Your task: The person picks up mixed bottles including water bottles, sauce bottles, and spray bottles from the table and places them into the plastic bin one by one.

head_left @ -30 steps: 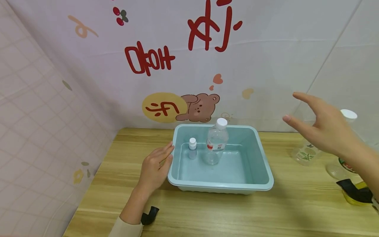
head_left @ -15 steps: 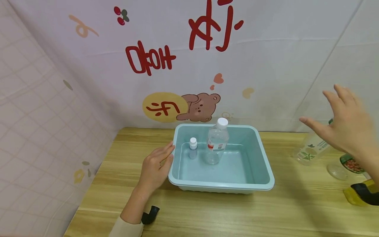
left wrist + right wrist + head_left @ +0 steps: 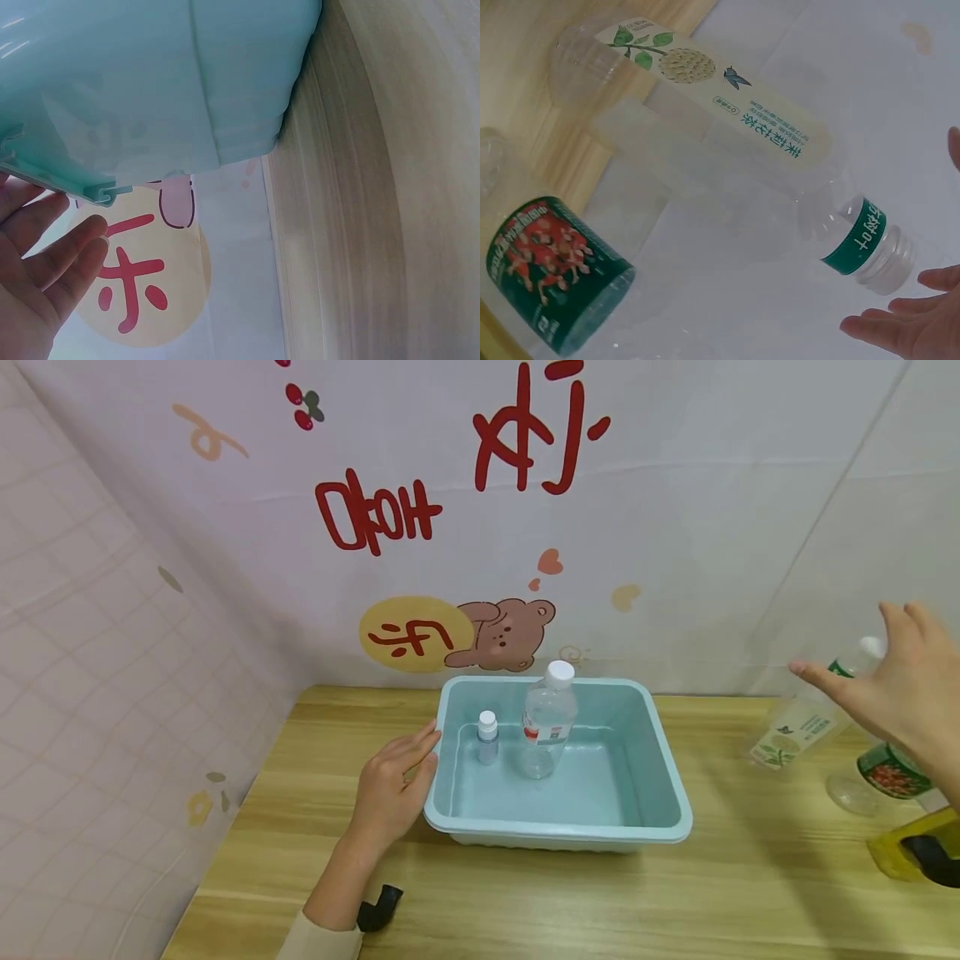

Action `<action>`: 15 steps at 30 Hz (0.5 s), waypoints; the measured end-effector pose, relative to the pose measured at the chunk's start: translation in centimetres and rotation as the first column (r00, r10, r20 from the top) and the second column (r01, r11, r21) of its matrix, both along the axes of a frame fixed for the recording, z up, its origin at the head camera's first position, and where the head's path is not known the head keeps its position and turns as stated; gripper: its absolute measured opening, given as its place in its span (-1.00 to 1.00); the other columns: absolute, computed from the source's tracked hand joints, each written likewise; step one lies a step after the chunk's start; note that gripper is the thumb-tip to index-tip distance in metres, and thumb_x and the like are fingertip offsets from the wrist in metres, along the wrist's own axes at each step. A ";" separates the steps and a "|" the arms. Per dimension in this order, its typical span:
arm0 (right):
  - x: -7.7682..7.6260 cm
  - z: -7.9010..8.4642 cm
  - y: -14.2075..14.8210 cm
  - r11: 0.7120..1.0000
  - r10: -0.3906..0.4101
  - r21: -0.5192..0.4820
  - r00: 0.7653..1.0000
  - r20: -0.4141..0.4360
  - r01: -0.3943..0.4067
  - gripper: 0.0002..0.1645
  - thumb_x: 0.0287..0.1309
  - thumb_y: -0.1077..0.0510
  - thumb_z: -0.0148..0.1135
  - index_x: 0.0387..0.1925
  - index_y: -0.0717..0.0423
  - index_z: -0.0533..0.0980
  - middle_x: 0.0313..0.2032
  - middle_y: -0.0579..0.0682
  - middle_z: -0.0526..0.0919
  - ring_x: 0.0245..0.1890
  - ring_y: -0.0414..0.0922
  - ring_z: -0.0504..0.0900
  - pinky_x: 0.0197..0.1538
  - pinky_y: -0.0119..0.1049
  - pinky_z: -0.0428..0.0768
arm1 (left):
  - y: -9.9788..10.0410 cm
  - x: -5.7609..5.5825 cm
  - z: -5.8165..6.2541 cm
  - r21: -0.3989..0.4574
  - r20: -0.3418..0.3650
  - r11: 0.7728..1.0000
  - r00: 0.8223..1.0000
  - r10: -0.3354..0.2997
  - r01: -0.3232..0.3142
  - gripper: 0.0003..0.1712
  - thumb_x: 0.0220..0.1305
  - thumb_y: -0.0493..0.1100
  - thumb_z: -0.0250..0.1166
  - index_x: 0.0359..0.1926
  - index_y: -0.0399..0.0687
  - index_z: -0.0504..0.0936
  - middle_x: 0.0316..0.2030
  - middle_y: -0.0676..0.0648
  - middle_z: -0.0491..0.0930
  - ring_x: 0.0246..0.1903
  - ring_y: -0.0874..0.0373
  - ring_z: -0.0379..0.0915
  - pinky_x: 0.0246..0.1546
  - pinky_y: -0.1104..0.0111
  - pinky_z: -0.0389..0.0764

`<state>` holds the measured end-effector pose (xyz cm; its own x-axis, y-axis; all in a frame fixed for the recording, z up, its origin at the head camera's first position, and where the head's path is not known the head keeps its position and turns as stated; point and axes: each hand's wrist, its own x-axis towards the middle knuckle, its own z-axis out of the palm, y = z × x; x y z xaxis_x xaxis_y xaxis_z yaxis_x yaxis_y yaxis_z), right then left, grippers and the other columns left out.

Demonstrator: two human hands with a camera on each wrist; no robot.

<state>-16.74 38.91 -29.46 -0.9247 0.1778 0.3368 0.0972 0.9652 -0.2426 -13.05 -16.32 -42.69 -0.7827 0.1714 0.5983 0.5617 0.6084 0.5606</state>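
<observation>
A light blue plastic bin (image 3: 558, 832) sits on the table. My left hand (image 3: 393, 785) rests its fingertips along the bin's left rim, fingers fairly straight; the left wrist view shows its fingers (image 3: 67, 262) just under that rim. Inside the bin stand a clear bottle (image 3: 551, 718) with a white cap and a small white-capped bottle (image 3: 487, 743). Over at the right, my right hand (image 3: 915, 693) is spread, thumb apart, holding nothing. It is close to the neck of a tall clear bottle (image 3: 720, 105) with a flower-and-butterfly label and a green neck band.
Nearer me stands a clear bottle with a green-and-red label (image 3: 559, 274). In front of it is a yellow container (image 3: 888, 852), partly covered by the black wrist strap (image 3: 930, 860). A printed white cloth (image 3: 675, 527) hangs behind the table (image 3: 720, 893).
My right hand has moved right, then down toward the tall clear bottle, uncovering more of the bottles there. My left hand and the bin keep their places.
</observation>
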 end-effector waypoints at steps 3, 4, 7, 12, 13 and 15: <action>0.0 -0.4 0.4 0.999 -0.012 -0.045 1.000 0.027 0.013 0.35 0.36 -0.40 0.18 0.56 0.54 -0.19 0.53 0.60 -0.12 0.52 0.53 -0.10 0.46 0.51 -0.07 | -0.1 0.1 -0.1 -0.002 -0.002 1.000 1.000 0.002 -0.002 -0.62 0.38 -0.28 0.31 0.18 -0.25 0.72 0.24 -0.11 0.64 0.15 -0.14 0.65 0.12 -0.09 0.66; 0.1 -0.6 0.5 0.998 -0.018 -0.067 0.999 0.036 0.020 0.32 0.38 -0.36 0.19 0.56 0.55 -0.20 0.53 0.61 -0.14 0.52 0.54 -0.11 0.46 0.51 -0.08 | -0.1 0.1 0.0 -0.001 -0.001 1.000 1.000 0.002 -0.002 -0.62 0.38 -0.28 0.31 0.19 -0.24 0.72 0.24 -0.11 0.64 0.15 -0.13 0.65 0.12 -0.08 0.66; 0.2 -0.8 0.7 0.988 -0.042 -0.145 0.998 0.052 0.049 0.23 0.44 -0.24 0.18 0.57 0.53 -0.22 0.53 0.61 -0.16 0.52 0.56 -0.13 0.45 0.52 -0.06 | -0.1 0.2 0.0 0.001 0.003 1.000 1.000 0.003 -0.003 -0.61 0.39 -0.27 0.31 0.19 -0.23 0.72 0.24 -0.09 0.63 0.16 -0.12 0.64 0.13 -0.08 0.66; 0.4 -1.0 1.0 0.971 -0.087 -0.216 0.993 0.083 0.103 0.15 0.49 -0.15 0.12 0.56 0.55 -0.24 0.52 0.63 -0.14 0.46 0.63 -0.04 0.37 0.55 0.10 | -0.1 0.2 -0.1 0.005 0.003 1.000 1.000 0.003 -0.003 -0.61 0.38 -0.28 0.31 0.19 -0.22 0.72 0.24 -0.09 0.64 0.16 -0.12 0.64 0.12 -0.08 0.65; 0.3 -1.1 1.0 0.970 -0.088 -0.219 0.993 0.081 0.104 0.14 0.50 -0.14 0.12 0.55 0.57 -0.23 0.50 0.66 -0.11 0.41 0.66 0.03 0.33 0.56 0.18 | -0.1 0.2 -0.1 0.007 0.002 1.000 1.000 0.002 -0.002 -0.61 0.38 -0.28 0.31 0.19 -0.23 0.73 0.24 -0.10 0.64 0.16 -0.12 0.64 0.12 -0.09 0.65; 0.3 -1.3 1.2 0.967 -0.089 -0.230 0.993 0.083 0.106 0.13 0.50 -0.13 0.11 0.54 0.60 -0.23 0.47 0.69 -0.06 0.30 0.70 0.15 0.22 0.56 0.31 | 0.0 0.1 -0.1 0.006 0.000 1.000 1.000 0.002 -0.002 -0.61 0.37 -0.29 0.31 0.19 -0.23 0.73 0.24 -0.11 0.64 0.16 -0.13 0.64 0.12 -0.09 0.65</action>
